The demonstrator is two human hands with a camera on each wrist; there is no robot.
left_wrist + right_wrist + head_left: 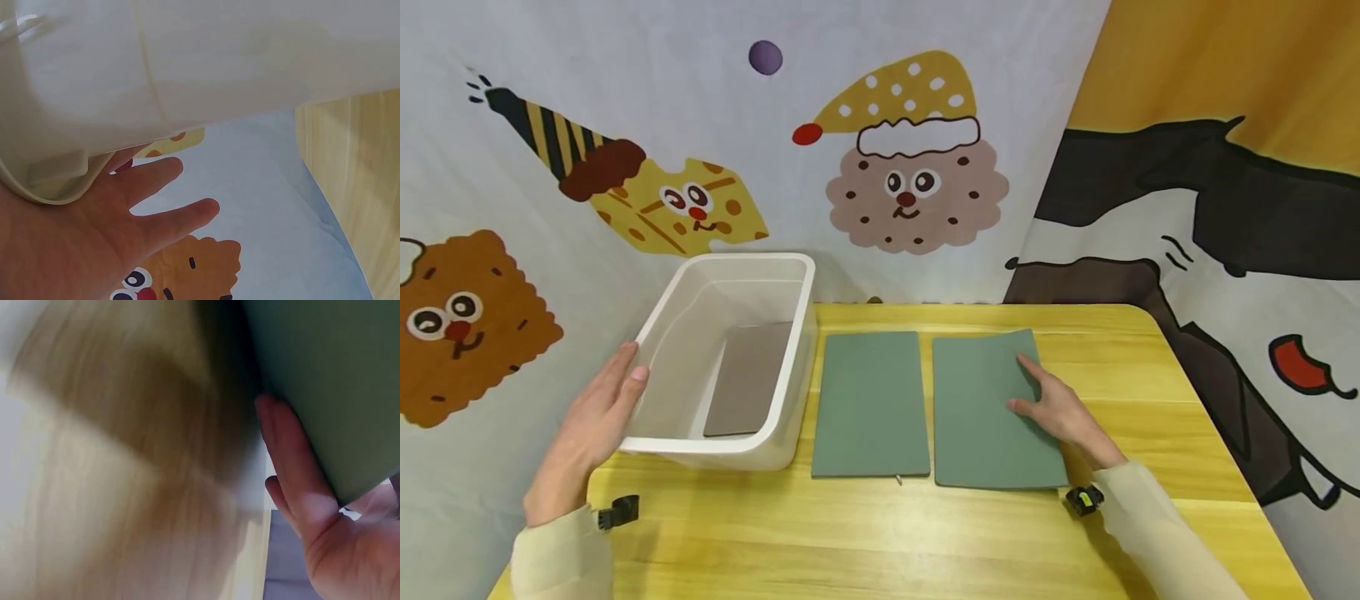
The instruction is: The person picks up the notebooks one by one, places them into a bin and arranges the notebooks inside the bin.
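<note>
A white plastic bin (796,375) stands tilted at the left of the table, with a grey-brown notebook (748,379) lying in it. My left hand (598,408) holds its left rim, thumb over the top and fingers along the outside; the left wrist view shows those fingers spread beside the bin wall. To the right of the bin lies a green notebook (871,408) with a small ribbon end at its bottom edge. Beside it, my right hand (1060,408) holds a second green notebook (985,417) by its right side, which is slightly raised off the table.
The yellow wood-grain table (880,533) has its far edge against a cartoon-printed cloth (917,275). The table's right edge slants toward the lower right. Black straps circle both wrists.
</note>
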